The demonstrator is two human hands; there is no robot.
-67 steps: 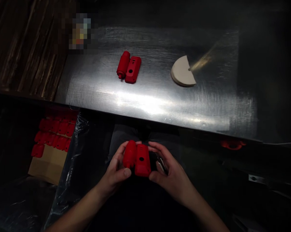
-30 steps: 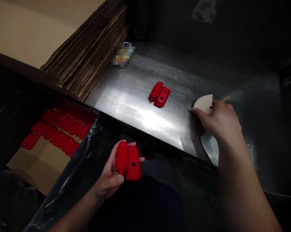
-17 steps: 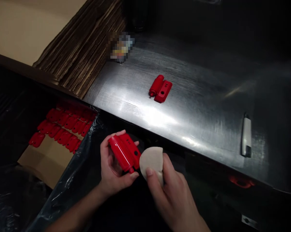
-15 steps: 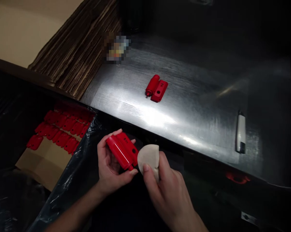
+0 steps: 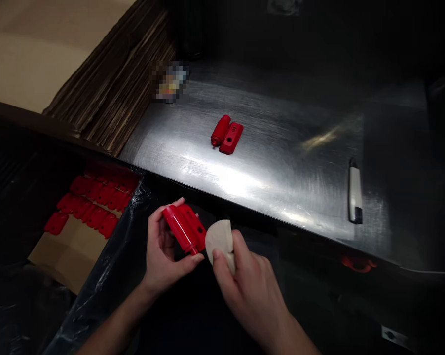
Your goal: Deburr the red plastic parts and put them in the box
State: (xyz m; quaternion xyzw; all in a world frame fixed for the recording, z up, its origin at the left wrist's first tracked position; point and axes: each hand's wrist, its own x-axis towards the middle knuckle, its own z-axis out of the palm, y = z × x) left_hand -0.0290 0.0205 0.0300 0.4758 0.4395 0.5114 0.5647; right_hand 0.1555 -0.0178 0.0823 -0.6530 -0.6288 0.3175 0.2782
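Observation:
A glossy red plastic part (image 5: 182,230), a cylinder joined to a flat plate with a hole, lies tilted in my left hand (image 5: 162,256). The fingers curl behind it and the thumb presses near its narrow lower tip. My right hand (image 5: 248,276) grips a pale, rounded felt-like pad (image 5: 219,240) between thumb and fingers. The pad's left edge is right beside the plate; I cannot tell whether they touch. A similar red part (image 5: 227,134) rests on the metal table (image 5: 274,172) beyond my hands.
To the left, an open box with a plastic liner (image 5: 107,266) holds several red parts (image 5: 85,207) in rows on cardboard (image 5: 65,251). Stacked cardboard sheets (image 5: 115,79) stand at the back left. A white and black cutter-like tool (image 5: 354,192) lies on the table's right.
The view has shifted slightly, so the table things appear further left. Both hands keep their holds, and the pad remains close to the red part's plate.

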